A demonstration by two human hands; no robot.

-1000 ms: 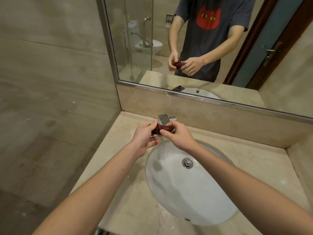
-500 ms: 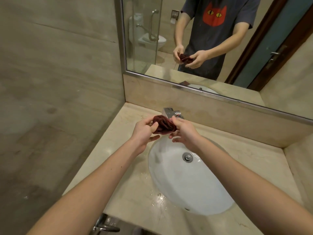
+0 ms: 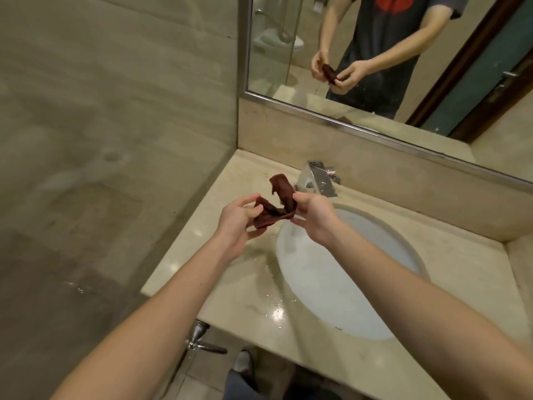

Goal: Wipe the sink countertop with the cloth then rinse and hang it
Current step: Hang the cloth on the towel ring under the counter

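Because the small dark-red terry cloth [image 3: 277, 210] hangs twisted between both hands over the wet beige stone desk [image 3: 230, 301], beside the white oval sink basin [image 3: 354, 290], it is likely being opened out for hanging. The left hand [image 3: 236, 225] and the right hand [image 3: 313, 220] each pinch an end, each grip closed on fabric. The basin shows only bare white glaze.

The right hand [image 3: 313, 219] covers part of the cloth [image 3: 269, 216] and the sink [image 3: 375, 246].
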